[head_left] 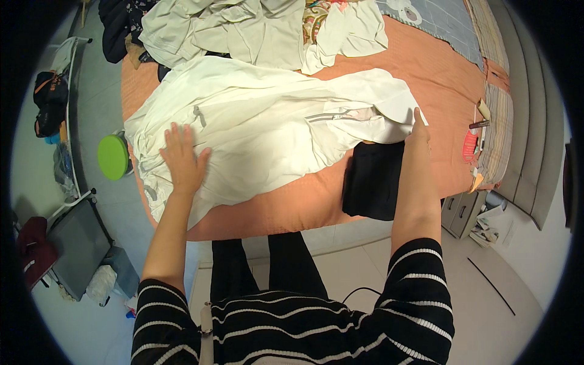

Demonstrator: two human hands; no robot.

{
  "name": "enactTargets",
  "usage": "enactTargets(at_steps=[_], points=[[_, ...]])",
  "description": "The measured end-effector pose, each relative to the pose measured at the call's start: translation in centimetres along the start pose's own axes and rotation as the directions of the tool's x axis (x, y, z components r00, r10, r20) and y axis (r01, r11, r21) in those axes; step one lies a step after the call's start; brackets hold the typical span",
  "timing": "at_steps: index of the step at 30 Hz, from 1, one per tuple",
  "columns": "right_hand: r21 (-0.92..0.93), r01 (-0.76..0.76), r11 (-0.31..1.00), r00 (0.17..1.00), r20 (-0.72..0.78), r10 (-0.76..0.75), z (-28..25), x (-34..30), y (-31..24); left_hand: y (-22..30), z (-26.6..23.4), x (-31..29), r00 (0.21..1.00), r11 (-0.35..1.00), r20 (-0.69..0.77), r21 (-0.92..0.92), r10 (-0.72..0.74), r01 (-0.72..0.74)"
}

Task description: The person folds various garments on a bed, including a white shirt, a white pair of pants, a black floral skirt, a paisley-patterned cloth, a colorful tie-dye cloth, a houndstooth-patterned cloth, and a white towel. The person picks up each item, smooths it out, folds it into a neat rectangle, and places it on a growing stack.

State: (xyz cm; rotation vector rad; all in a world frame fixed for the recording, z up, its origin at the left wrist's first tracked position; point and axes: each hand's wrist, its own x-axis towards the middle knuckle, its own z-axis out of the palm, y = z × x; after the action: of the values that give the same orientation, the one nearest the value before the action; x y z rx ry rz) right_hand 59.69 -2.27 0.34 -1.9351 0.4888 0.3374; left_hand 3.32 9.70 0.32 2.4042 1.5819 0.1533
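A white zip-up jacket lies spread sideways across the bed, its grey zipper partly undone near the collar and its hood to the right. Flat on the jacket's left part rests my left hand, fingers spread. At the right edge of the hood, my right hand is closed on the white fabric; most of its fingers are hidden behind the wrist and cloth. Beside my right forearm sits a folded black garment, partly covered by that arm.
An orange bedspread covers the bed. Beyond the jacket are more light clothes, dark clothes and a grey blanket. A green-topped stool stands left; a drawer cabinet and padded headboard are right.
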Motion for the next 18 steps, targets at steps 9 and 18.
enactTargets(at_steps=[9,18], points=[[-0.336,0.040,0.941,0.959,-0.250,-0.130,1.6,-2.2,-1.2,11.8,3.3,5.3,0.967,0.954,0.002,-0.164,0.256,-0.252],[-0.287,0.012,0.958,0.978,0.205,0.049,-1.4,11.8,3.4,13.5,8.3,5.9,0.846,0.970,0.516,0.108,0.133,-0.218]])
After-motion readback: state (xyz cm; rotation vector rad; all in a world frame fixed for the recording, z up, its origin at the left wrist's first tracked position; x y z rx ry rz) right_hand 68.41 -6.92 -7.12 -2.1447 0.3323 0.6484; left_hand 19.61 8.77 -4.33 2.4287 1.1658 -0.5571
